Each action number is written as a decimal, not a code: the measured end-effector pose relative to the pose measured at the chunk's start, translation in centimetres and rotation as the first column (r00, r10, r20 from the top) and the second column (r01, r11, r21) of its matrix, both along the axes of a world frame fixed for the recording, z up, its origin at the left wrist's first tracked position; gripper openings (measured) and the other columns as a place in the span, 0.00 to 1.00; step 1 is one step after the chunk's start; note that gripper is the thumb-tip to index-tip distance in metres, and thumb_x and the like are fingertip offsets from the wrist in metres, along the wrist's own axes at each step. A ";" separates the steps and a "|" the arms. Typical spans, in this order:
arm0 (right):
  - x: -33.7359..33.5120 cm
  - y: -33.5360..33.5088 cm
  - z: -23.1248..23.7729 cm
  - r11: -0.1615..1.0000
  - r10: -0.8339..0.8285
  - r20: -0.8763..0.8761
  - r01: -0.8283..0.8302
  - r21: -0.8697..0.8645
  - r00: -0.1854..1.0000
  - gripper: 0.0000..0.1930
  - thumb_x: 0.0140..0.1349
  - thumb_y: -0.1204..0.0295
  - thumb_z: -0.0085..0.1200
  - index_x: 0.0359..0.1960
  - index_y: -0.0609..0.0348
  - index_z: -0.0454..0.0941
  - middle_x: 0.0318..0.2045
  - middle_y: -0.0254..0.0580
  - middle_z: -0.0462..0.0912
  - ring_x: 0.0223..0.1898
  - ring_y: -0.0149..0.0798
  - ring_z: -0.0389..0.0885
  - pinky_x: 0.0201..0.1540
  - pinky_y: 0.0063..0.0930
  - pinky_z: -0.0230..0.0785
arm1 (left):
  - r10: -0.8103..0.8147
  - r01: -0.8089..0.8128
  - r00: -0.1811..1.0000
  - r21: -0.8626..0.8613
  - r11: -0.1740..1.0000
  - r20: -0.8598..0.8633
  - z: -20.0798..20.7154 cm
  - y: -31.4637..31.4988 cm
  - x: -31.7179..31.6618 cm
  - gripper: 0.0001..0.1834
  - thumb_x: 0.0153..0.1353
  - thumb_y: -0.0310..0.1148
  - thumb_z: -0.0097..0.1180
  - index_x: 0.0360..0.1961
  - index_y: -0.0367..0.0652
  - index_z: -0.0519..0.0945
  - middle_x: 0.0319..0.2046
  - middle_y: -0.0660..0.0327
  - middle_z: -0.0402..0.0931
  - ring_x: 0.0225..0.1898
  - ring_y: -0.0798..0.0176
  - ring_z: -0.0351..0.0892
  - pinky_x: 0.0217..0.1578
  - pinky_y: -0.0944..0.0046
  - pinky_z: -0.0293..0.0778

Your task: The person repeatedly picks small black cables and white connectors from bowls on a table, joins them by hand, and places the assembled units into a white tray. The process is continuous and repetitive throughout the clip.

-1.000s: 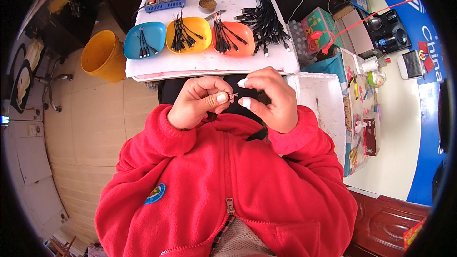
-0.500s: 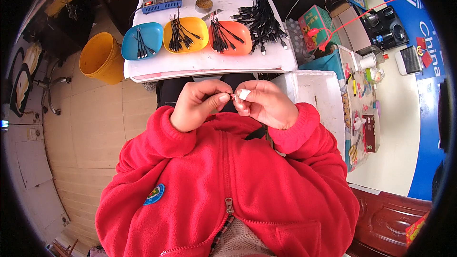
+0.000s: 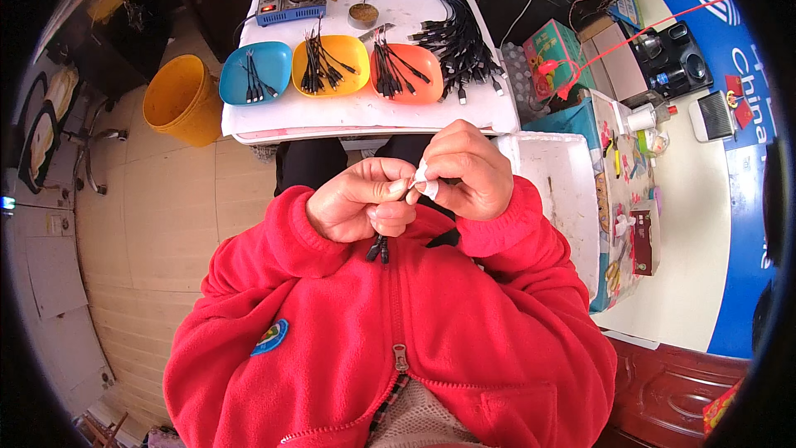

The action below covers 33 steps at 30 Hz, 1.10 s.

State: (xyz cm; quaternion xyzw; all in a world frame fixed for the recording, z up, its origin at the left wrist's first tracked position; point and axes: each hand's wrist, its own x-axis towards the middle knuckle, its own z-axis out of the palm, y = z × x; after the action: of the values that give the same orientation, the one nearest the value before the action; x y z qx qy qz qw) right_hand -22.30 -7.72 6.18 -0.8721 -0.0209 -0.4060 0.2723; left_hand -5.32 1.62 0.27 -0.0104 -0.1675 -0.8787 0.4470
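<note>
My left hand (image 3: 369, 199) is closed around a short black cable (image 3: 379, 249), whose dark connector ends hang below the fist against my red jacket. Its thumb and forefinger pinch near the other end. My right hand (image 3: 471, 172), with white wrapping on thumb and a finger, meets the left fingertips and pinches the cable's thin wire ends; the exact grip is partly hidden by the fingers. Both hands are over my lap, just short of the table edge.
On the white table (image 3: 332, 120) stand a blue plate (image 3: 235, 87), a yellow plate (image 3: 356, 54) and an orange plate (image 3: 427, 91), each bearing black cables. Behind them are a cable bundle (image 3: 464, 41), a blue heating device (image 3: 292, 10) and a small round tin (image 3: 363, 16). A yellow bucket (image 3: 178, 99) stands left.
My right hand has risen and turned over, its fingers now pointing down at the left fingertips. The left hand has dropped slightly and turned, bringing the hanging cable ends into sight.
</note>
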 end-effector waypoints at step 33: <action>-0.9 -3.6 -3.5 0.598 -0.095 0.120 -0.040 0.800 0.988 0.06 0.61 0.75 0.59 0.37 0.63 0.78 0.31 0.34 0.80 0.31 0.22 0.73 0.34 0.15 0.65 | 0.203 -0.098 0.787 -0.207 0.973 0.582 1.2 -2.7 4.2 0.08 0.65 0.27 0.52 0.43 0.34 0.76 0.38 0.55 0.82 0.38 0.67 0.81 0.37 0.73 0.73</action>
State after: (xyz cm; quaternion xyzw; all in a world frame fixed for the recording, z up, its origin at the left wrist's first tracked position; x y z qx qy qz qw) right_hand -23.17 -11.32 2.66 -0.6246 0.1562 -0.4407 0.6255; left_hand -1.10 -1.06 1.44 0.2441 -0.3731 -0.7811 0.4372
